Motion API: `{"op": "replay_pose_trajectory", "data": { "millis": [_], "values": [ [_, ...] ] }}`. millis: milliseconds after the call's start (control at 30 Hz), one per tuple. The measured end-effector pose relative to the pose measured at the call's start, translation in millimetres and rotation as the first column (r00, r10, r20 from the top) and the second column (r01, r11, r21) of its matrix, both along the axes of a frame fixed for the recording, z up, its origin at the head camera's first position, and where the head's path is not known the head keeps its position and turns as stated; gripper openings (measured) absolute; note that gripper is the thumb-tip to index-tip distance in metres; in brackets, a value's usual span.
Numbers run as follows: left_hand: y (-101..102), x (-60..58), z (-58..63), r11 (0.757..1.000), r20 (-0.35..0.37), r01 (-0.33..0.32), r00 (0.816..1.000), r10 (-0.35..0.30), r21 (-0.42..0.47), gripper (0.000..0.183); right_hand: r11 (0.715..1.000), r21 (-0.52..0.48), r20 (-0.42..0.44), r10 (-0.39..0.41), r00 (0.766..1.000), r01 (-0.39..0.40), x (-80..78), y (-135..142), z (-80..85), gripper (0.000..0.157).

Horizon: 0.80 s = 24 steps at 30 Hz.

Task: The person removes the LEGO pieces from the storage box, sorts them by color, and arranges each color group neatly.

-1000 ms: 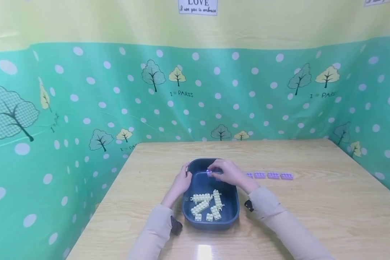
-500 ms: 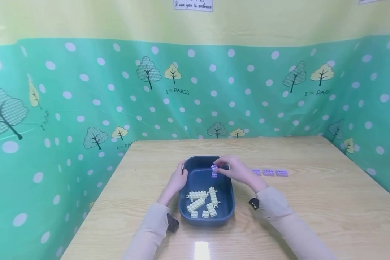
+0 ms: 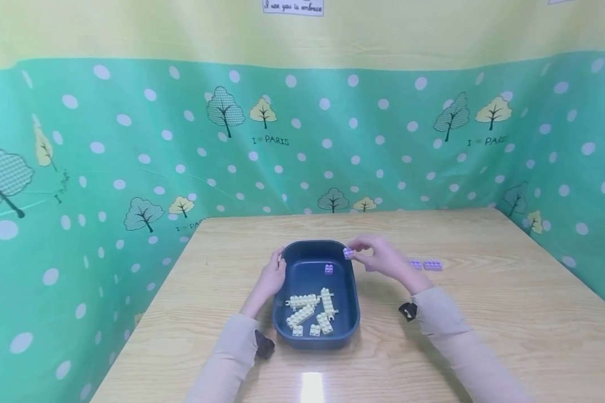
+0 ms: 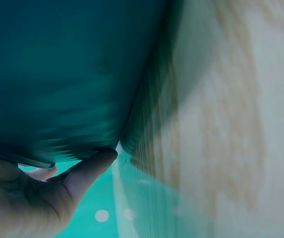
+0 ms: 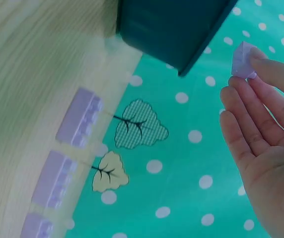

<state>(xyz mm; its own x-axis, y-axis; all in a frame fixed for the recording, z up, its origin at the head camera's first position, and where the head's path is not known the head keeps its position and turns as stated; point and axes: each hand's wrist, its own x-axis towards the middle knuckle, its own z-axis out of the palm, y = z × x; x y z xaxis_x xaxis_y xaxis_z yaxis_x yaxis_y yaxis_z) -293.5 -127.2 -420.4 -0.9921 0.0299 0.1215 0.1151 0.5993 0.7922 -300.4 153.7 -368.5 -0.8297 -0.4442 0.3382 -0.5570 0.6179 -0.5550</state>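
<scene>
My left hand [image 3: 272,274] grips the left rim of a deep dark blue tray [image 3: 280,302]. In the left wrist view, its thumb [image 4: 90,173] lies against the tray's outer wall [image 4: 57,74]. Just over the tray's far right rim, my right hand [image 3: 380,257] pinches a small purple toy building brick [image 3: 348,253] between thumb and fingertips. The right wrist view shows this held brick [image 5: 242,60] clear of the tray. Another small purple brick [image 3: 329,269] lies on the tray floor, toward the far end. Several cream bricks [image 3: 301,317] lie in the near half.
Right of the tray, purple bricks [image 3: 433,265] stand in a row on the wooden table [image 3: 484,313]; my right hand partly hides the row. Behind the table hangs a green dotted curtain [image 3: 302,168]. Three row bricks [image 5: 80,117] show in the right wrist view.
My right hand has moved right, from above the tray's far end to its right rim, carrying the small purple brick. The other small purple brick is now uncovered. My left hand keeps its hold.
</scene>
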Motion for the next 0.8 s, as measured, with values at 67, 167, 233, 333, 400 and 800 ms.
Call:
{"op": "replay_pose_trajectory", "data": {
  "millis": [67, 167, 233, 333, 400, 800],
  "values": [
    [-0.1, 0.5, 0.3, 1.000, -0.001, -0.003, 1.000, 0.003, 0.000, 0.045, 1.000, 0.007, -0.021, -0.009, 1.000, 0.009, -0.9, 5.6, 1.0, 0.027],
    [0.1, 0.4, 0.5, 1.000, 0.005, -0.007, 1.000, 0.007, 0.003, 0.045, 0.999, 0.015, -0.029, -0.037, 0.999, 0.038, -1.2, 14.7, 2.6, 0.028],
    [0.3, 0.2, 0.4, 1.000, 0.007, -0.008, 1.000, 0.008, 0.002, 0.045, 0.998, 0.018, -0.018, -0.059, 0.998, 0.059, -1.3, 21.5, 2.6, 0.027],
    [0.5, -0.4, 0.3, 1.000, 0.004, -0.006, 1.000, 0.006, 0.000, 0.045, 0.997, 0.019, -0.018, -0.076, 0.997, 0.076, -2.3, 31.7, 0.8, 0.025],
    [0.7, -0.5, 0.5, 1.000, 0.006, -0.006, 1.000, 0.006, 0.000, 0.046, 0.997, 0.017, -0.025, -0.079, 0.997, 0.079, -3.1, 37.9, -0.3, 0.025],
    [-0.2, -2.5, -1.3, 1.000, 0.021, -0.014, 1.000, 0.014, -0.002, 0.045, 0.988, 0.037, -0.015, -0.149, 0.989, 0.150, -4.0, 69.7, -3.2, 0.027]
  ]
}}
